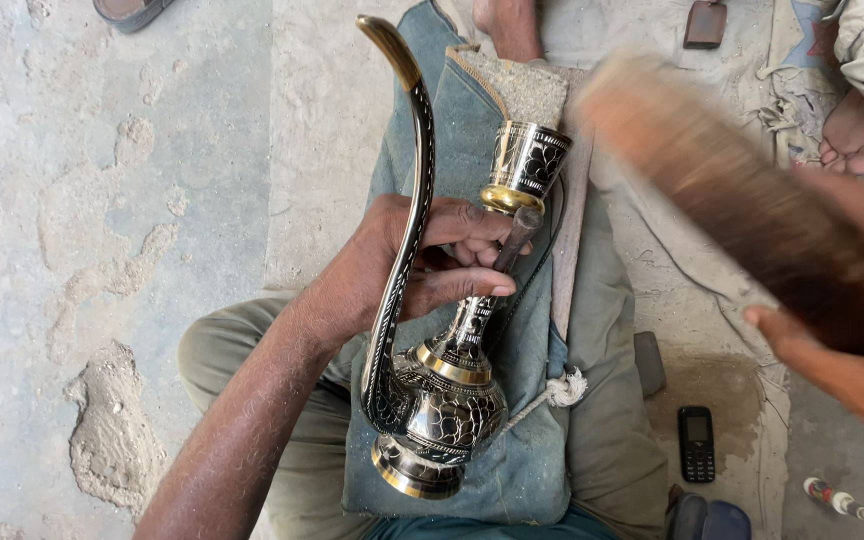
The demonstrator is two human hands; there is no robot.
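Gripping neck of engraved brass jug (447,400), left hand (422,265) fingers closed around it; jug inside not visible. Right hand (802,340) clasps blurred brush (742,200).

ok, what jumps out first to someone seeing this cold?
The engraved black-and-brass ewer, lying mid-frame on a blue padded cloth, its long curved spout arching up to the top. The left hand grips its neck. At right, the right hand holds a blurred wooden block.
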